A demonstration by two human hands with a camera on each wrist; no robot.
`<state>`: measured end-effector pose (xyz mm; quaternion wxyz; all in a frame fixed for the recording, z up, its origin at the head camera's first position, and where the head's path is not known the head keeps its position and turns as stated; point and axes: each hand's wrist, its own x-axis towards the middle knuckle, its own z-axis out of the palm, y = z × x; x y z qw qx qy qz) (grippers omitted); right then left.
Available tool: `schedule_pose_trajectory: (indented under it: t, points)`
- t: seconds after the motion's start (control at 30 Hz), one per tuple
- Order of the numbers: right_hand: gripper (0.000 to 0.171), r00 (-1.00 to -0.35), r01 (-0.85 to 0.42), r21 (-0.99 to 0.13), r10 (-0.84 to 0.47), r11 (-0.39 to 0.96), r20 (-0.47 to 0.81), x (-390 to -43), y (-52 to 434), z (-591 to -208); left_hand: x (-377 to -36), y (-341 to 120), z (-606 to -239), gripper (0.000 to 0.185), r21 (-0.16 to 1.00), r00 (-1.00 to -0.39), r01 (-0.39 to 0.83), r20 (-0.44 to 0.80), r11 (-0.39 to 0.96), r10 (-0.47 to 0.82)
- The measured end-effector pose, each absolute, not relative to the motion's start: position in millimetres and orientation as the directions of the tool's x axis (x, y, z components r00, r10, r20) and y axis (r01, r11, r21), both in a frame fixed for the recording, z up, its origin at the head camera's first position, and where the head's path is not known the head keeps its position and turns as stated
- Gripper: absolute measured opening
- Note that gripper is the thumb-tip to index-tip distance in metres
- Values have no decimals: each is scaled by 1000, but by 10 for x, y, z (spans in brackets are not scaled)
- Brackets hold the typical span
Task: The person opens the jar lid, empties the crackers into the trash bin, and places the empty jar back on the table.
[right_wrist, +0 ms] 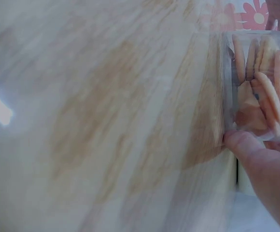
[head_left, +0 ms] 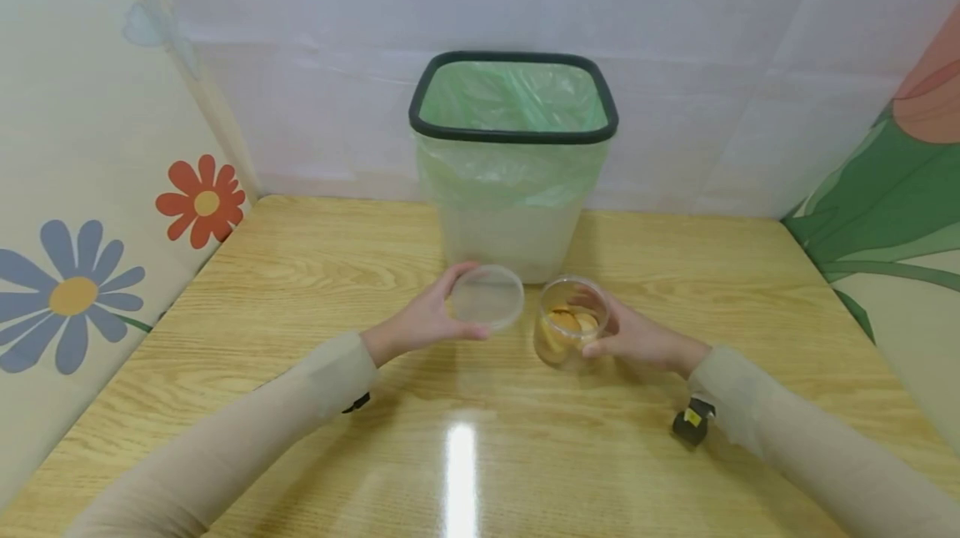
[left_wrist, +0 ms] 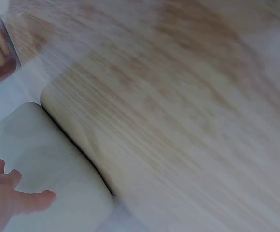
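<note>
i see my left hand (head_left: 423, 323) pinching a clear lid (head_left: 487, 297) above the worktop (head_left: 315, 271). my right hand (head_left: 637, 338) grips the open jar (head_left: 570, 323) of biscuits, bin (head_left: 513, 158) just behind.

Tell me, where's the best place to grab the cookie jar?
Probably round its clear side wall, coming from the right, as the right hand does. The jar stands upright and open, so its round side fits a curled hand; the left hand holds the lid.

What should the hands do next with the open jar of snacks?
Probably tip the jar toward the bin: the left hand holds the lid off, the right hand grips the jar, and the lined bin stands open just behind.
</note>
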<state>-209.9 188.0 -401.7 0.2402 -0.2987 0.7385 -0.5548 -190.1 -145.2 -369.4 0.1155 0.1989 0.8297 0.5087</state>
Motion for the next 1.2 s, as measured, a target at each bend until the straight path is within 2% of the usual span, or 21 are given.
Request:
schedule_pose_trajectory:
  t: [0.47, 0.7, 0.9, 1.03, 1.2]
  points:
    - [93, -708, -178, -959, -705, 221, -31, -2092, 1867, -4000, -1873, -1502, -3759, 99, 835, -897, 278, 50, 474, 438]
    - [91, -702, -177, -960, -711, 215, -30, -2085, 1862, -3988, -1821, -1560, -3777, 99, 753, -919, 257, -4, 606, 395]
    - [93, -733, -189, -952, -680, 240, -26, -2070, 1856, -3988, -1807, -1592, -3791, 98, 727, -912, 284, 4, 625, 410]
    - [90, -736, -215, -951, -677, 221, 9, -2072, 1848, -4004, -1807, -1610, -3795, 99, 723, -905, 300, 10, 623, 425]
    - [88, -700, -277, -949, -708, 153, 90, -2091, 1851, -4014, -1830, -1649, -3842, 99, 681, -881, 376, 53, 628, 470]
